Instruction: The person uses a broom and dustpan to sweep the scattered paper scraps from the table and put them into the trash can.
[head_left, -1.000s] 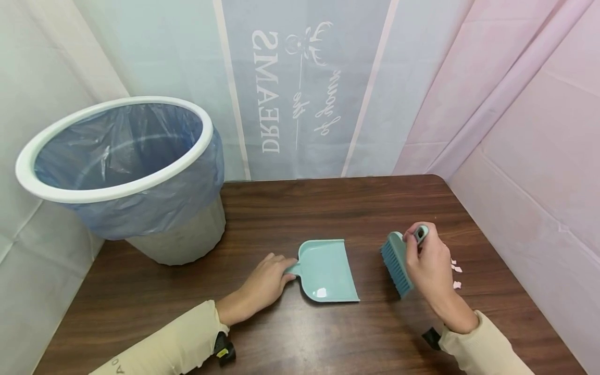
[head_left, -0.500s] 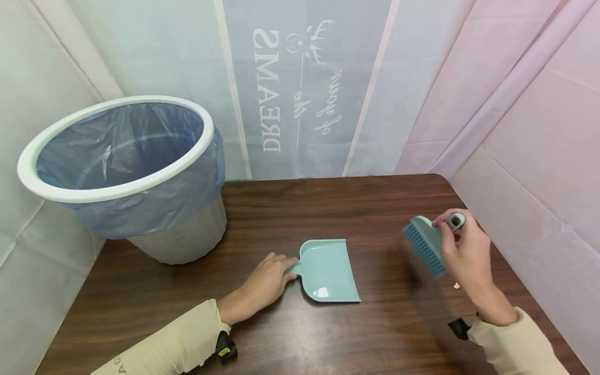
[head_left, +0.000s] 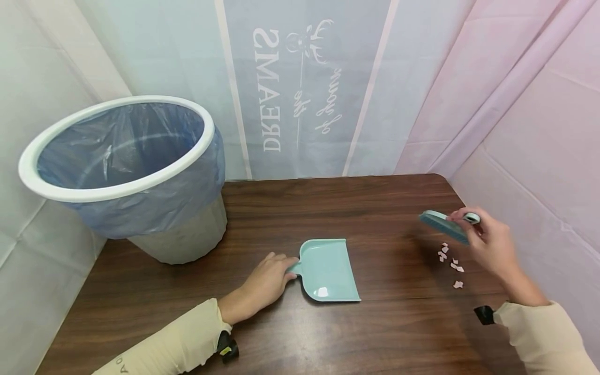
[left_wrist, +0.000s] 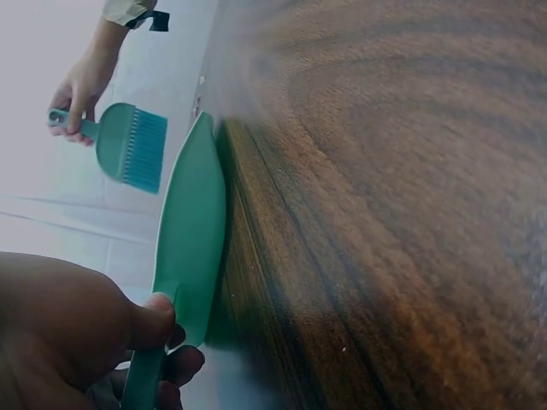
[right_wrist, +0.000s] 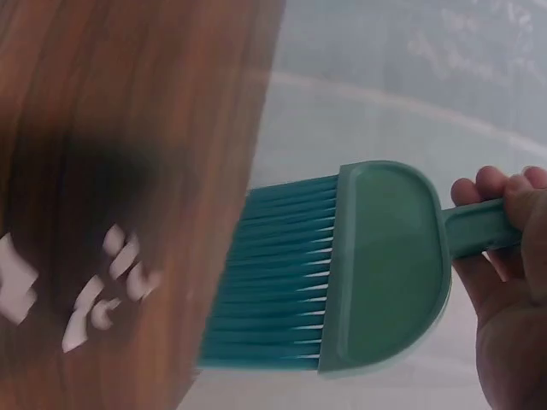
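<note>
My left hand (head_left: 264, 284) grips the short handle of a mint-green dustpan (head_left: 325, 271), which lies flat on the table with its wide edge facing right. In the left wrist view the thumb presses on top of the dustpan's handle (left_wrist: 147, 376). On the right, my right hand (head_left: 489, 242) holds a matching hand brush (right_wrist: 389, 265) by its handle, raised above the table. Its teal bristles (right_wrist: 273, 278) touch nothing in the right wrist view. Below the brush lie several small pale paper scraps (head_left: 453, 265), apart from the dustpan.
A large bin (head_left: 187, 237) with a white rim and a blue plastic liner (head_left: 187, 208) stands at the table's back left. The brown wood-grain table (head_left: 304, 208) ends at a printed curtain (head_left: 309, 104) behind. Pale fabric (head_left: 539, 172) hangs along the right side.
My right hand has carried the brush up and to the right, and tilted it, so more paper scraps show. The left hand and dustpan have stayed in place.
</note>
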`<state>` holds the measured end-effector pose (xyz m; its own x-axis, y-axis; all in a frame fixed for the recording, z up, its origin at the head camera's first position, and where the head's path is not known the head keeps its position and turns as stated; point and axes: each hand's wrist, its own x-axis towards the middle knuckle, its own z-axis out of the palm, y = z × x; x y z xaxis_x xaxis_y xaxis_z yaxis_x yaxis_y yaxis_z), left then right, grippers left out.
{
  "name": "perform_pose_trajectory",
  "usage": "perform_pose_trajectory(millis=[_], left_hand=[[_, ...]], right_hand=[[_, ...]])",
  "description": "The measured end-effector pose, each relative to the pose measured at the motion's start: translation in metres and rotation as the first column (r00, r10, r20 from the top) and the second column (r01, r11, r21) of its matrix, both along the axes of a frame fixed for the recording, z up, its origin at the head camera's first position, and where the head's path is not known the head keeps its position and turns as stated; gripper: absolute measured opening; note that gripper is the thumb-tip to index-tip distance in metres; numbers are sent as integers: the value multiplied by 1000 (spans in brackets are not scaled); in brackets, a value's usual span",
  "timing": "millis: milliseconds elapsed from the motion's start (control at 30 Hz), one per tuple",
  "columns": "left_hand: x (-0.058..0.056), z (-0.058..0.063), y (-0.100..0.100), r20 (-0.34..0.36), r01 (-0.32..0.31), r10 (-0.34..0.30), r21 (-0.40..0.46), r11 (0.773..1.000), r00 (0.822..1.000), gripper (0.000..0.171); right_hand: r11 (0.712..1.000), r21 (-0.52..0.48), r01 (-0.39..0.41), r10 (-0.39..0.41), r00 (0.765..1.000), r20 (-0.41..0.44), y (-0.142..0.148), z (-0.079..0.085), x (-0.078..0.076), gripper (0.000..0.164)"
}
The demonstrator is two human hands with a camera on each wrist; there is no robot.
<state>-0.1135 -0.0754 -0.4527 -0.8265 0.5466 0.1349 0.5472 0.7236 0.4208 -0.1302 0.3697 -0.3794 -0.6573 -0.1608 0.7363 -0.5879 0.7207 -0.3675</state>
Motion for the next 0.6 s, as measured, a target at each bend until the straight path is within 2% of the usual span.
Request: perform_pose_trajectory(millis=[333,600], left_hand=[[-2,1,1,-4,5,-5,-11,1000,1000,34],[-3,3,2,2,0,0,-22,1000,1000,32]], right_hand=[[1000,24,6,-9,996,90,24,-14,4,23],[1000,-6,-22,23,990,140,28,-14,12,25]])
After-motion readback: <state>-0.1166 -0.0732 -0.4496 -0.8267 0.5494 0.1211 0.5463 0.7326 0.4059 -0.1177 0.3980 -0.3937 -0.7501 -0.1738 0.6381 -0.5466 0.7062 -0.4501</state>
